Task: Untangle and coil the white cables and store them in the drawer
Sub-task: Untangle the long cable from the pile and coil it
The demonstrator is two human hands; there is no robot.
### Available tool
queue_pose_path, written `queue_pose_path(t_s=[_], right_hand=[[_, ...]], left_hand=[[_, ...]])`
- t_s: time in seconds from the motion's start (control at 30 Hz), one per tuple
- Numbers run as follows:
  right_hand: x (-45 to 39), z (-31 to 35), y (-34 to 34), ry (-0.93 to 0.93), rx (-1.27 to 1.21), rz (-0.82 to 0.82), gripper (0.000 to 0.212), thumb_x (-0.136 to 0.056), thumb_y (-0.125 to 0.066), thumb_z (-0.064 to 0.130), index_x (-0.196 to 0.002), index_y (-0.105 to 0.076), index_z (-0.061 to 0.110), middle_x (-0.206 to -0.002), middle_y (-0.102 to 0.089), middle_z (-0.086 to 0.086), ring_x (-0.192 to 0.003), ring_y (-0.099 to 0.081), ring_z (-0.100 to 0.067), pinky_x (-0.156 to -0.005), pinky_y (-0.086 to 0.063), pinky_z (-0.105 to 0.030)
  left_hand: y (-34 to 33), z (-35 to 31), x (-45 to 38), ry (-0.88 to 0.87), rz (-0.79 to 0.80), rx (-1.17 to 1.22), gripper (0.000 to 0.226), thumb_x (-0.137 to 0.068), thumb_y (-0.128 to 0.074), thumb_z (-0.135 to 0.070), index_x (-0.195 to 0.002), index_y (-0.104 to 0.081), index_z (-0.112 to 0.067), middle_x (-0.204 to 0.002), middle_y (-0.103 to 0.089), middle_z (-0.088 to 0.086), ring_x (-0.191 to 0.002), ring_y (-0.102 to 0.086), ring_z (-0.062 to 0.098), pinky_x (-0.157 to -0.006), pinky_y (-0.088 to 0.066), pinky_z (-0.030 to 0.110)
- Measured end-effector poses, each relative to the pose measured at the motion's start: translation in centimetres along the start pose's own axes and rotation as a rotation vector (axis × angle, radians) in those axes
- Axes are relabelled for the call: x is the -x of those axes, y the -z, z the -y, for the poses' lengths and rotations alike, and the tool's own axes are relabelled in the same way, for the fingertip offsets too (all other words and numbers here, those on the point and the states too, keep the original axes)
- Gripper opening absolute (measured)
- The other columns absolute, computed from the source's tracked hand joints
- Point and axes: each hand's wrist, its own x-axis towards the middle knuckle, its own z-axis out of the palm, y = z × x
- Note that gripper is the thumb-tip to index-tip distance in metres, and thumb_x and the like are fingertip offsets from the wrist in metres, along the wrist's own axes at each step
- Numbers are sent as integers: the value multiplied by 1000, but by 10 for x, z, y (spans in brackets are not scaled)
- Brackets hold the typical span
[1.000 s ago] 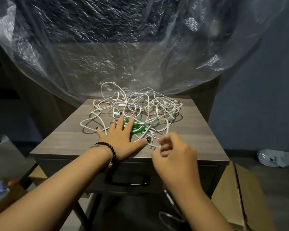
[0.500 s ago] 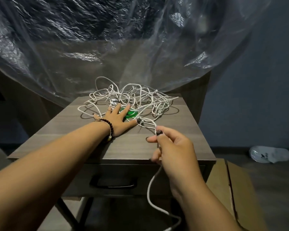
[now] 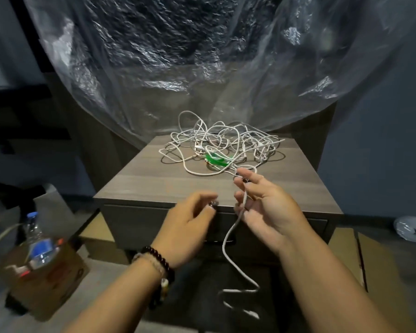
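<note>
dim room, glare on plastic sheet [image 3: 178, 56], edges warped.

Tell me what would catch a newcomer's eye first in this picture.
First the tangle of white cables at the back of the wooden nightstand top, with something bright green in it. Then the right hand holding one strand that hangs down before the drawer, and the crinkled clear plastic sheet draped behind.

Cable tangle [image 3: 222, 144] on the nightstand [image 3: 154, 186] top's rear half, plastic sheet [image 3: 178, 56] behind, drawer [image 3: 139, 224] below.
</note>
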Motion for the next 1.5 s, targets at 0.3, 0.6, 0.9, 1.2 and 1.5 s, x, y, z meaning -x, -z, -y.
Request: queue_pose_path(t_s=[0.3,0.6,0.9,1.2,1.5], right_hand=[[10,-4,6,-21,-282,-42,28,-96,-39,1,-102,-64,14,-79,-62,-2,-63,-56,-9,-64,-39,-22],[49,-14,13,97,597,-159,12,-92,-59,23,-103,-62,18,-88,-70,-3,-74,-63,-15,-60,-44,-25],[77,-54,11,123,853,122,22,-83,-69,8,-103,-67,18,-70,-64,1,-64,-60,-12,-55,-47,-16],[59,-49,-1,232,640,-55,17,-89,-57,-3,-79,-65,9,-60,-58,-6,-47,-55,-8,-47,-48,-18],[43,-39,7,181,307,-208,12,-93,-56,8,-85,-63,14,-58,-58,3,-46,-56,-6,-43,-38,-14]], left_hand=[[-24,23,30,460,398,308,25,-102,-35,-10,-89,-57,-11,-80,-71,4,-53,-56,2,-55,-36,21],[5,-5,25,300,35,562,21,-96,-48,-10,-84,-64,-3,-76,-74,8,-45,-59,7,-58,-44,26],[21,-8,32,350,-57,594,22,-93,-53,-23,-86,-73,-16,-80,-74,-5,-64,-47,5,-59,-34,19],[23,-2,29,307,-25,474,21,-94,-51,-21,-98,-70,-14,-91,-71,-3,-84,-58,10,-71,-38,26],[27,3,31,236,220,599,39,-91,-36,-33,-81,-57,-1,-38,-40,4,-45,-57,19,-61,-53,30]])
